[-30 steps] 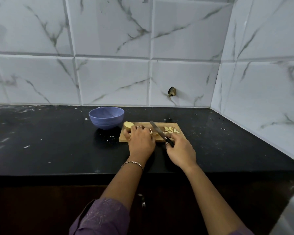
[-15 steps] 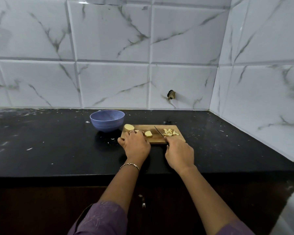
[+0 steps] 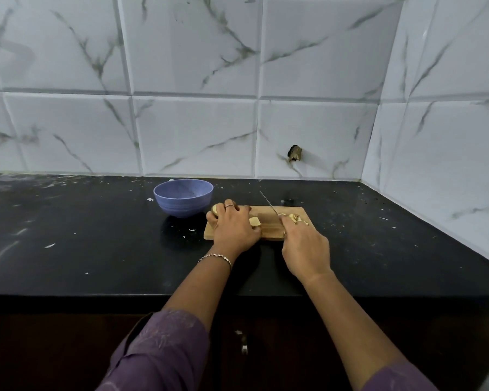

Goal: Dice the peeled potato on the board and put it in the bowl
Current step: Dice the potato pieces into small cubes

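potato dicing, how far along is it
Done: a small pile of diced pieces lies at the board's right end. In hand: the left hand holds the remaining potato, with a cut chunk beside it; the right hand grips the knife. Left: finish dicing, then fill the bowl, which looks empty.

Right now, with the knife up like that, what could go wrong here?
The left hand covers the potato with its fingers near the cut end, so the knife held by the right hand might nick them. The diced pieces sit by the board's right edge and could get pushed onto the counter. The bowl looks empty, so every piece must be carried across.
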Demonstrator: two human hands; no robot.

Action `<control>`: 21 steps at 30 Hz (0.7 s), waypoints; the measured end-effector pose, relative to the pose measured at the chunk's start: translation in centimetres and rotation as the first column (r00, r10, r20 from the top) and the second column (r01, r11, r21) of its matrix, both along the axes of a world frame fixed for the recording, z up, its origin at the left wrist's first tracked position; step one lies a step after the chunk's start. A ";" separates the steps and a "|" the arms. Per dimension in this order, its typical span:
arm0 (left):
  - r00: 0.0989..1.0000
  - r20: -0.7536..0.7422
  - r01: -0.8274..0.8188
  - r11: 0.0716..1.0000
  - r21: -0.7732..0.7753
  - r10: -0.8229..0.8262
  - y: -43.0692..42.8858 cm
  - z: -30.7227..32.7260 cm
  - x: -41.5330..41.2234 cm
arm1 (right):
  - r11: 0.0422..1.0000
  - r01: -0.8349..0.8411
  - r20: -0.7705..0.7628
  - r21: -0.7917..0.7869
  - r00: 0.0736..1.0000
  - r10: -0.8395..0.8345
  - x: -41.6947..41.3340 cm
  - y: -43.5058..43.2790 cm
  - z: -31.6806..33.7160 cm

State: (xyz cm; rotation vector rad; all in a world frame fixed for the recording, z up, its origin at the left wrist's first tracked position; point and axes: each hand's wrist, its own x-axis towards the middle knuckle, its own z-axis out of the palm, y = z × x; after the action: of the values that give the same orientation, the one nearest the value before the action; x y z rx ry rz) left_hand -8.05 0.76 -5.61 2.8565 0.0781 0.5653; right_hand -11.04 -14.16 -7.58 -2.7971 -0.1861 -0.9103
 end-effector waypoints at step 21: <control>0.935 -0.293 0.204 0.979 -0.019 -0.200 1.1 2.0 4.7 | 0.996 -0.017 -0.043 0.084 0.999 0.020 0.7 -0.3 -0.2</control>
State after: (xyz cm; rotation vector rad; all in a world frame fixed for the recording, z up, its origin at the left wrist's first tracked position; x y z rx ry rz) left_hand -3.38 1.89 -3.61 2.8900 -0.1699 0.0982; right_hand -10.30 -14.48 -7.78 -2.7313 -0.1634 -0.8318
